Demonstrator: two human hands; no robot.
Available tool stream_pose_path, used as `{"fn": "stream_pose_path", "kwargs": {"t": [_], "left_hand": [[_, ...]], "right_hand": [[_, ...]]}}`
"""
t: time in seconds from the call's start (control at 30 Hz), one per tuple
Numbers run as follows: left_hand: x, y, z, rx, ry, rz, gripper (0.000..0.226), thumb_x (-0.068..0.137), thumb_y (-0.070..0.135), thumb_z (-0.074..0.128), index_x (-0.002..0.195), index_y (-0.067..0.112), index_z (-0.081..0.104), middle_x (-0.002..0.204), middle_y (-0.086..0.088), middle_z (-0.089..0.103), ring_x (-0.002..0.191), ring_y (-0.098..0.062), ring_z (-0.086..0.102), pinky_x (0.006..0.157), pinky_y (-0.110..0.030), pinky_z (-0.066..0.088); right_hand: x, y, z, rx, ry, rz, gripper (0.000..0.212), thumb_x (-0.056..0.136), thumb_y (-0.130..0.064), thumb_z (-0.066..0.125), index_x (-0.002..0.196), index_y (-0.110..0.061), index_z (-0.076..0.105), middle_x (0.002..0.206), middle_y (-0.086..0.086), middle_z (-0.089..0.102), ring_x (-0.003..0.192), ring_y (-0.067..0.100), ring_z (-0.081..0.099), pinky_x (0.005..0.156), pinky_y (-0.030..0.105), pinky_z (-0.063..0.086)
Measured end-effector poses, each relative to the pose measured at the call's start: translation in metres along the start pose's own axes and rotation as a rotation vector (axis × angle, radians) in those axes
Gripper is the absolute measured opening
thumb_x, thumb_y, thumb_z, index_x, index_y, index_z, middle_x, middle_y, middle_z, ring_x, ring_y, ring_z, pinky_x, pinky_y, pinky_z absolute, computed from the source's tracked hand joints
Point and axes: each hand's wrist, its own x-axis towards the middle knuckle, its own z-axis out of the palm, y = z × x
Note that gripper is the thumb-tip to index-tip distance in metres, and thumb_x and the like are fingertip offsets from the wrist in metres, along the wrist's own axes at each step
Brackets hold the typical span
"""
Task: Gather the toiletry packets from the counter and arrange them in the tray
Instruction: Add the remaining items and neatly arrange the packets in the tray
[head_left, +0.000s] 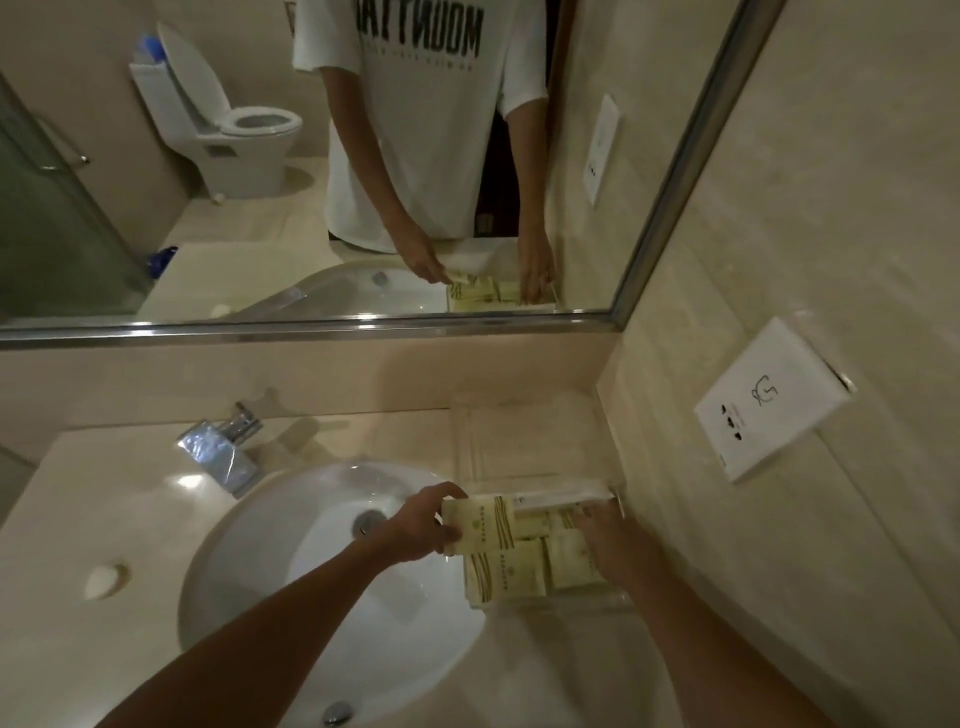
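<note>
A clear tray (566, 498) sits on the beige counter to the right of the sink, against the side wall. Several cream toiletry packets (506, 574) with brown stripes lie inside it. My left hand (423, 525) grips one cream packet (480, 527) by its left edge, at the tray's left side and over the other packets. My right hand (605, 545) reaches into the tray's right part, fingers straight and pointing down onto the packets there. What lies under that hand is hidden.
The white sink basin (249, 566) with its drain fills the middle. A chrome tap (223, 447) stands at its back left. A small soap (104, 579) lies on the counter (83, 499) at left. A white wall socket plate (769, 400) juts out at right. The mirror (311, 322) hangs above.
</note>
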Motion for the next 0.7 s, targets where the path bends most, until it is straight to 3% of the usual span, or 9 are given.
{"fn": "stream_pose_path", "kwargs": {"t": [0.13, 0.27, 0.4, 0.5, 0.7], "left_hand": [[0.012, 0.003, 0.001, -0.016, -0.015, 0.036, 0.023, 0.082, -0.002, 0.062, 0.091, 0.019, 0.055, 0.098, -0.013, 0.060, 0.082, -0.025, 0.067, 0.056, -0.028, 0.057], [0.020, 0.008, 0.007, -0.016, -0.031, 0.084, 0.024, 0.084, 0.002, 0.062, 0.088, 0.024, 0.054, 0.099, -0.016, 0.060, 0.082, -0.025, 0.068, 0.057, -0.031, 0.058], [0.023, 0.009, 0.015, -0.033, -0.054, 0.080, 0.024, 0.084, 0.005, 0.062, 0.089, 0.027, 0.054, 0.101, -0.018, 0.059, 0.086, -0.030, 0.067, 0.060, -0.037, 0.060], [0.023, 0.013, 0.021, -0.036, -0.060, 0.073, 0.028, 0.084, 0.005, 0.061, 0.087, 0.032, 0.053, 0.102, -0.018, 0.058, 0.085, -0.030, 0.067, 0.057, -0.032, 0.057], [0.022, 0.019, 0.026, -0.041, -0.063, 0.079, 0.030, 0.084, 0.007, 0.061, 0.086, 0.035, 0.052, 0.104, -0.019, 0.057, 0.087, -0.031, 0.067, 0.058, -0.034, 0.059]], "right_hand": [[0.003, 0.009, 0.009, -0.021, -0.031, -0.082, 0.054, 0.091, -0.010, 0.048, 0.141, -0.023, 0.035, 0.152, 0.002, 0.029, 0.143, 0.023, 0.021, 0.108, 0.036, 0.036], [0.007, 0.010, 0.012, 0.060, -0.059, -0.052, 0.053, 0.086, -0.004, 0.053, 0.133, -0.026, 0.042, 0.148, 0.003, 0.034, 0.133, 0.023, 0.037, 0.101, 0.039, 0.044], [0.009, 0.008, 0.015, 0.104, -0.121, -0.072, 0.046, 0.085, -0.002, 0.049, 0.128, -0.020, 0.045, 0.145, 0.005, 0.034, 0.134, 0.026, 0.035, 0.100, 0.037, 0.043], [0.009, 0.008, 0.016, 0.127, -0.130, -0.048, 0.051, 0.082, -0.001, 0.052, 0.129, -0.019, 0.045, 0.144, 0.005, 0.035, 0.132, 0.027, 0.038, 0.100, 0.043, 0.044], [0.004, 0.009, 0.014, 0.206, -0.090, 0.012, 0.042, 0.079, -0.004, 0.059, 0.117, -0.022, 0.050, 0.138, -0.001, 0.038, 0.119, 0.020, 0.047, 0.091, 0.034, 0.046]]}}
